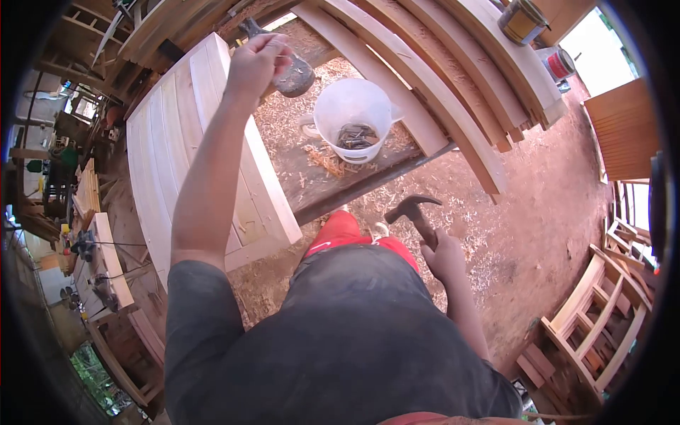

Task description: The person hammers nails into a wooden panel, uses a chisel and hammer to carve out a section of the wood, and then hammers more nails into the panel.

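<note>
We count one hammer (421, 220), one white bucket (343, 106) and two cans (523, 23). Our right hand (446, 257) grips the hammer just off the bench's (368, 179) near edge; the bucket stands by that edge, right of our left hand (258, 65), whose fingers curl, pinching something or nothing, we cannot tell.

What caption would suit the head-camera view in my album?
Claw hammer in the right hand, left hand extended near a plastic tub of nails amid wood shavings.
</note>
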`<state>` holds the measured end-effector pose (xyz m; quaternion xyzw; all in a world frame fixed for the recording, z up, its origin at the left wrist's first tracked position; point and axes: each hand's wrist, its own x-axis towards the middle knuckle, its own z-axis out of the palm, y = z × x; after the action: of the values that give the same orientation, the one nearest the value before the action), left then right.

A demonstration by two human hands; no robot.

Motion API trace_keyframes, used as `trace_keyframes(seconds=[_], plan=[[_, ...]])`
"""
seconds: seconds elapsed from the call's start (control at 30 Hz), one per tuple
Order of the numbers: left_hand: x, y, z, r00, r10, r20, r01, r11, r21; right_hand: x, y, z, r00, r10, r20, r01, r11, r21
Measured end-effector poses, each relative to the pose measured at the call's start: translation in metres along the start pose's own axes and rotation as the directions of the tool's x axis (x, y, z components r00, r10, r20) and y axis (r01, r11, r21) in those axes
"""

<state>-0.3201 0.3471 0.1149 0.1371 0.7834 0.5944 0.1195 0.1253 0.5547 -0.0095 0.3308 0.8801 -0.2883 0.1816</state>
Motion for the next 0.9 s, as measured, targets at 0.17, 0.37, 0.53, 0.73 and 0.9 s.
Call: trace_keyframes(seconds=[0.17, 0.37, 0.53, 0.73, 0.9], plan=[[0.171, -0.158, -0.084, 0.988, -0.035, -0.153, 0.121, 0.792, 0.598, -0.004, -0.031, -0.002, 0.981, 0.162, -0.104, -0.157, 0.986, 0.054], [0.276, -0.222, -0.088, 0.919, -0.318, -0.235, 0.328, 0.283, 0.901, -0.021, -0.062, 0.014, 0.935, 0.353, -0.029, -0.352, 0.935, 0.034], [0.303, -0.229, -0.103, 0.87, -0.442, -0.219, 0.387, 0.337, 0.858, -0.025, -0.094, 0.017, 0.883, 0.466, 0.061, -0.466, 0.885, -0.01], [0.306, -0.266, -0.117, 0.942, -0.302, -0.147, 0.213, 0.198, 0.957, -0.027, -0.086, 0.03, 0.906, 0.418, 0.072, -0.418, 0.908, -0.007], [0.302, -0.238, -0.121, 0.9, -0.328, -0.289, 0.405, 0.377, 0.833, -0.03, -0.091, 0.016, 0.897, 0.441, 0.01, -0.44, 0.896, -0.066]])
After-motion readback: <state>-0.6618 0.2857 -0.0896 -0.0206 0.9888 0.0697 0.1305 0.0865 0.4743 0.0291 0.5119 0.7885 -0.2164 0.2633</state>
